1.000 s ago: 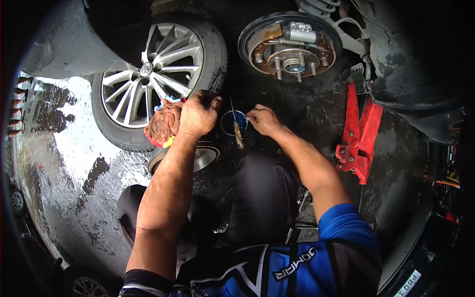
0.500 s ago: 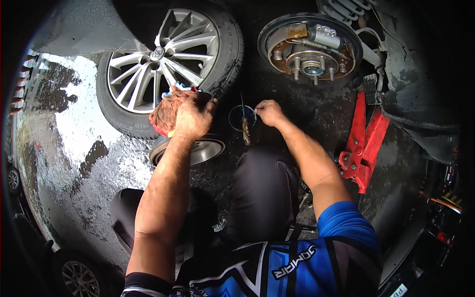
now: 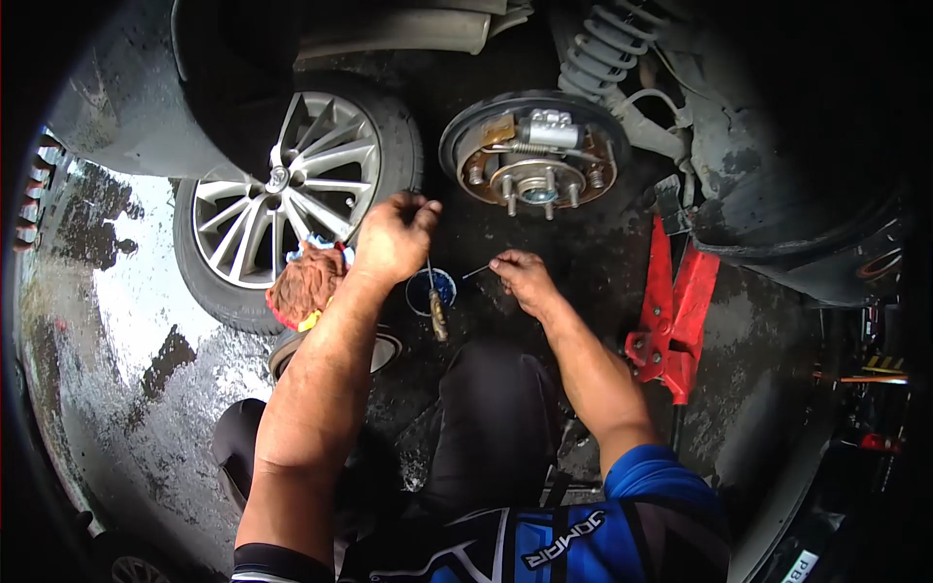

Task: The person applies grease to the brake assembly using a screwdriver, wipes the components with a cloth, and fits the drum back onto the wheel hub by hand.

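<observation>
Between the fingers of my right hand [image 3: 526, 279], closed in a pinch, is a thin metal pin [image 3: 475, 272] that points left. Just left of its tip sits a small tub [image 3: 412, 300] with blue grease [image 3: 444, 285] inside. A worn-handled screwdriver [image 3: 439, 319] leans across that tub. My left hand [image 3: 393, 241] is above and left of the tub, its fingers curled together; whatever they may hold is hidden. Beside my left wrist lies a bundle of brown and coloured rags [image 3: 309, 282], on the edge of the alloy wheel [image 3: 327, 185].
An exposed brake hub with studs [image 3: 536, 180] is ahead, below a coil spring [image 3: 607, 49]. To the right stands a red jack [image 3: 671, 325]. A brake drum [image 3: 387, 352] lies partly under my left forearm. The car body [image 3: 126, 107] overhangs the upper left.
My left hand has left the rags and moved right. My right hand has drawn away from the tub's rim, and the pin now shows. The camera view has shifted too.
</observation>
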A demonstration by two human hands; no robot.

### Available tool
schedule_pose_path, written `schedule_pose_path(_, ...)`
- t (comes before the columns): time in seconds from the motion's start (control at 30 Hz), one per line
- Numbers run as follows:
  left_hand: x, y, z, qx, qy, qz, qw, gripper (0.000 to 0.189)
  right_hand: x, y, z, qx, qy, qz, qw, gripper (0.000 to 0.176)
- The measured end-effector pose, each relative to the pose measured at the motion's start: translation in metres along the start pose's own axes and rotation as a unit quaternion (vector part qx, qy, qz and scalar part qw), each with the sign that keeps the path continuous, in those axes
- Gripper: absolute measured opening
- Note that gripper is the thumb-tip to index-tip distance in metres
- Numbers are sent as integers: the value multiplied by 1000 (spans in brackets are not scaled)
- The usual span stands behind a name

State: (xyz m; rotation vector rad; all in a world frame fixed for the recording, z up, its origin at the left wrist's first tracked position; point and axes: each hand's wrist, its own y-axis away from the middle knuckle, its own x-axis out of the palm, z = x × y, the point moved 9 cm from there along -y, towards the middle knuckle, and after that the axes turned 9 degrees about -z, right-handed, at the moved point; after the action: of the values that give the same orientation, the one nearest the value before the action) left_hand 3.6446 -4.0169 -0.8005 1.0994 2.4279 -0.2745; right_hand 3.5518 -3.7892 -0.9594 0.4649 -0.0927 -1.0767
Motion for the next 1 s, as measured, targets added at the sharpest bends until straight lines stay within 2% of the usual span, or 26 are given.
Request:
schedule_pose_path(0.1,22,-10,-49,22,58,-10,998,35,-24,23,25,-22,-59,-1,998,16)
schedule_pose_path(0.17,49,-18,-46,-88,186,-9,979,33,-45,39,45,2,-205,-21,979,11)
schedule_pose_path(0.2,75,-13,-44,-215,357,82,905,30,-54,47,61,-6,-254,-18,967,8)
schedule_pose_path(0.23,89,-5,-43,-326,457,96,822,27,-64,54,76,-12,-302,-15,953,5)
schedule_pose_path(0.3,110,-3,-53,-386,590,112,700,27,-80,61,116,-48,-364,5,930,3)
schedule_pose_path(0.37,128,-11,-65,-365,665,136,637,29,-92,64,169,-129,-356,-19,925,5)
schedule_pose_path(0.43,134,-14,-63,-393,686,112,602,25,-97,65,227,-259,-260,-65,928,10)
schedule_pose_path(0.47,134,-16,-66,-390,693,111,597,25,-92,69,256,-349,-164,-100,917,14)
schedule_pose_path(0.5,133,-16,-69,-390,703,103,586,23,-89,68,275,-386,-60,-135,910,14)
schedule_pose_path(0.57,133,-15,-74,-391,716,97,570,22,-62,78,315,-489,99,-149,854,11)
schedule_pose_path(0.6,133,-14,-73,-400,703,87,582,21,-55,71,321,-489,104,-145,854,11)
schedule_pose_path(0.67,130,-16,-72,-397,693,70,598,18,-26,78,338,-596,220,-117,763,10)
schedule_pose_path(0.77,138,-22,-67,-380,690,45,614,17,-5,68,341,-604,282,-87,740,9)
schedule_pose_path(1.0,130,-20,-69,-363,694,-32,620,21,8,58,342,-597,303,-65,740,8)
